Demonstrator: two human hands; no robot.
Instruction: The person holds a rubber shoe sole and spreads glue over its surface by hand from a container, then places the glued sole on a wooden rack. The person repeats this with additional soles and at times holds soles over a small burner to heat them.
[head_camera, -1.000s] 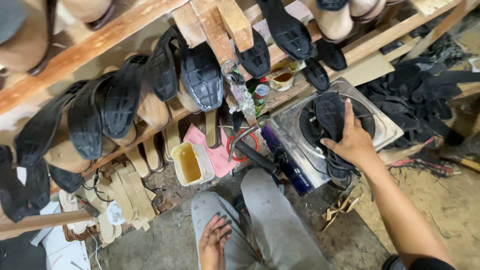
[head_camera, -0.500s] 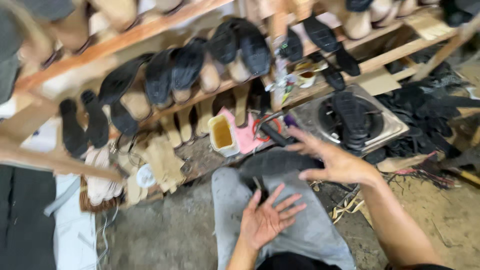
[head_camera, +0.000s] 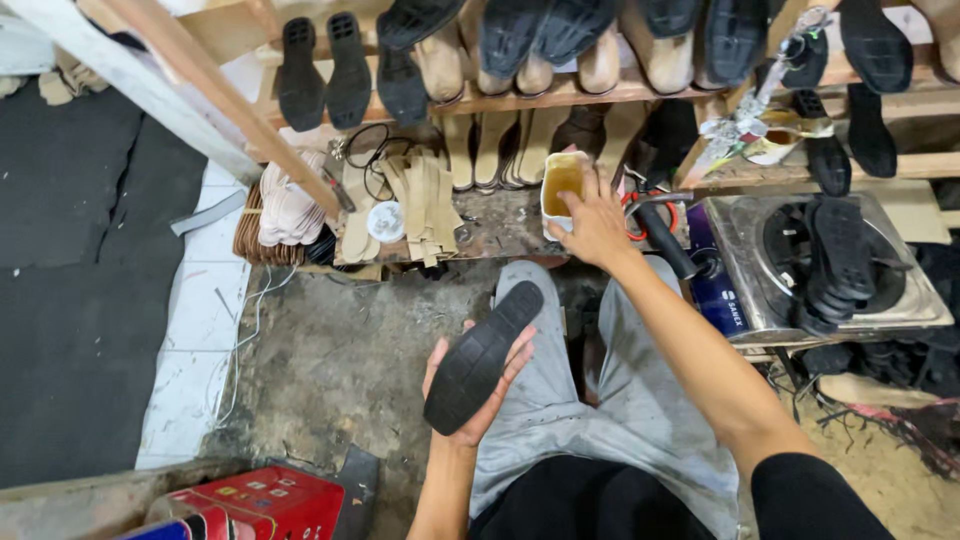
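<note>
My left hand (head_camera: 452, 398) lies palm up over my left knee with a black rubber shoe sole (head_camera: 482, 355) resting across it, tread side up. My right hand (head_camera: 592, 226) reaches forward to a white container (head_camera: 560, 180) of yellowish liquid on the low shelf. Its fingers are closed on the container's near rim. Whether a brush is under the fingers is hidden.
A metal stove (head_camera: 760, 290) at right carries a stack of black soles (head_camera: 835, 260). A black-handled tool (head_camera: 665, 240) lies beside the container. The wooden rack (head_camera: 600, 95) holds shoe lasts with soles. Tan insoles (head_camera: 420, 200) sit left of the container. A red box (head_camera: 270, 500) stands at the lower left.
My right hand left the soles on the stove and moved left to the container. A black sole came into my left hand. The view swung left.
</note>
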